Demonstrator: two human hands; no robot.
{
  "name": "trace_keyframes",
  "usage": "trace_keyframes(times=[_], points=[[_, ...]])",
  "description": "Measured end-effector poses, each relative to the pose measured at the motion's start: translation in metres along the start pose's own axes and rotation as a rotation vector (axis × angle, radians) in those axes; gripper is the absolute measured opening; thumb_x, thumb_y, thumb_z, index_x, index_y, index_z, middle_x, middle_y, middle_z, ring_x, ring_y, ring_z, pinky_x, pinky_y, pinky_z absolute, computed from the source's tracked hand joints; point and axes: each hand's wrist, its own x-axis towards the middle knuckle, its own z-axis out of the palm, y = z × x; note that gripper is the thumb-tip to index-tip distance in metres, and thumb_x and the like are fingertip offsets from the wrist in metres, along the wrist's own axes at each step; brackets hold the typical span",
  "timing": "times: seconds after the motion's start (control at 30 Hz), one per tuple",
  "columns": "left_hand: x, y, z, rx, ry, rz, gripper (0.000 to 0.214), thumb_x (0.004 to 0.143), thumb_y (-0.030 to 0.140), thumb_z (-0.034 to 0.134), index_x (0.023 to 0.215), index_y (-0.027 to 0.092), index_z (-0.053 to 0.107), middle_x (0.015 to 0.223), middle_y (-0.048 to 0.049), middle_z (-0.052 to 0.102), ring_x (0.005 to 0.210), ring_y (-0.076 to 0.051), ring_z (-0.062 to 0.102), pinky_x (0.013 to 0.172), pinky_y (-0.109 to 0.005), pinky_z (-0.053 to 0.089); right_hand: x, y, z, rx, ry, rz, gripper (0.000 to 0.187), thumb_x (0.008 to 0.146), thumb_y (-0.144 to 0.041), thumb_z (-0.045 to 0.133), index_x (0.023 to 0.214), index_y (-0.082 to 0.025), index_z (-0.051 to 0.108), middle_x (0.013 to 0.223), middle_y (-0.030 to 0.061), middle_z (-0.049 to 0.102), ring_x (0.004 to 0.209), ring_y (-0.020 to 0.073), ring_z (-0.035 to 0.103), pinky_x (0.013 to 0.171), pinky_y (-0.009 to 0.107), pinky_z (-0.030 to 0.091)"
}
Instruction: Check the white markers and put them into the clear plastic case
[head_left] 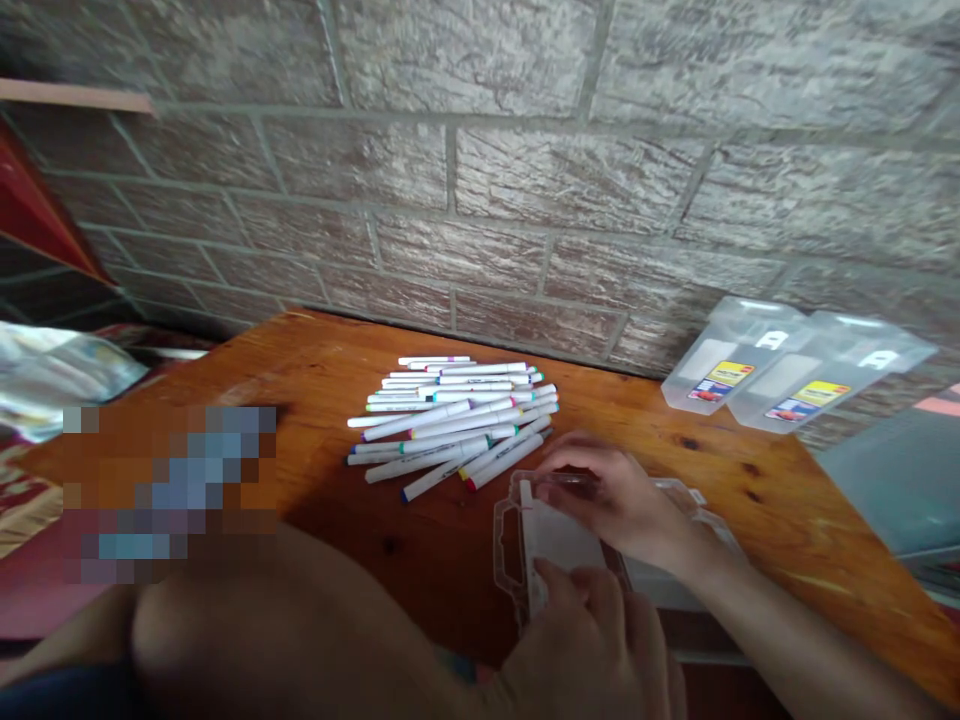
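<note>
A clear plastic case (pixel 512 582) with a moulded handle lies on the table in front of me. A narrow white strip, possibly a marker (pixel 528 510), runs along the inside of its handle side. My right hand (pixel 619 500) reaches in from the right, its fingers bent and closed at the case's far corner. Closer to me, my left hand (pixel 600 635) has its index fingertip on the strip and its other fingers curled over the case. Just beyond the case is a loose pile of white markers (pixel 457 420) with coloured ends.
Two translucent plastic containers (pixel 705 360) with yellow labels stand at the back right of the wooden table (pixel 330 350). A brick-patterned wall (pixel 570 170) rises behind it. At left, a pixelated patch (pixel 180 490) hides part of the scene near a silvery bag (pixel 60 375).
</note>
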Motion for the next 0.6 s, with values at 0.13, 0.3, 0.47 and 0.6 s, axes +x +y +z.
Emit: trace_keyframes(times=[0.13, 0.3, 0.47, 0.6], points=[[-0.011, 0.013, 0.016, -0.009, -0.006, -0.067, 0.022, 0.096, 0.023, 0.053, 0.094, 0.014, 0.073, 0.078, -0.0106, 0.070, 0.062, -0.024, 0.062, 0.057, -0.041, 0.050, -0.001, -0.002, 0.003, 0.033, -0.008, -0.016, 0.010, 0.091, -0.030, 0.074, 0.097, -0.023, 0.079, 0.099, 0.0070, 0.071, 0.082, 0.0182, 0.066, 0.067, 0.027, 0.053], [-0.014, 0.022, 0.025, 0.033, 0.149, -0.108, 0.026, 0.094, 0.025, 0.055, 0.077, 0.012, 0.069, 0.067, -0.0091, 0.066, 0.062, -0.023, 0.062, 0.055, -0.038, 0.044, -0.002, -0.002, 0.005, 0.020, -0.037, -0.045, 0.015, 0.092, -0.031, 0.075, 0.104, -0.024, 0.079, 0.106, 0.0080, 0.071, 0.090, 0.0194, 0.068, 0.074, 0.029, 0.055], [-0.015, 0.020, 0.020, 0.016, 0.190, -0.108, 0.026, 0.093, 0.024, 0.056, 0.070, 0.015, 0.064, 0.068, -0.0067, 0.065, 0.062, -0.021, 0.061, 0.053, -0.036, 0.043, -0.002, -0.001, 0.006, -0.035, -0.019, -0.101, 0.021, 0.092, -0.029, 0.076, 0.112, -0.027, 0.079, 0.112, 0.0081, 0.071, 0.100, 0.0222, 0.068, 0.087, 0.034, 0.056], [-0.018, 0.020, 0.017, 0.000, 0.131, -0.089, 0.024, 0.095, 0.026, 0.055, 0.077, 0.014, 0.065, 0.072, -0.0085, 0.066, 0.066, -0.023, 0.062, 0.055, -0.037, 0.046, -0.002, -0.002, 0.005, -0.044, -0.028, -0.085, 0.023, 0.091, -0.028, 0.076, 0.114, -0.027, 0.078, 0.114, 0.0083, 0.071, 0.103, 0.0230, 0.068, 0.091, 0.037, 0.056]])
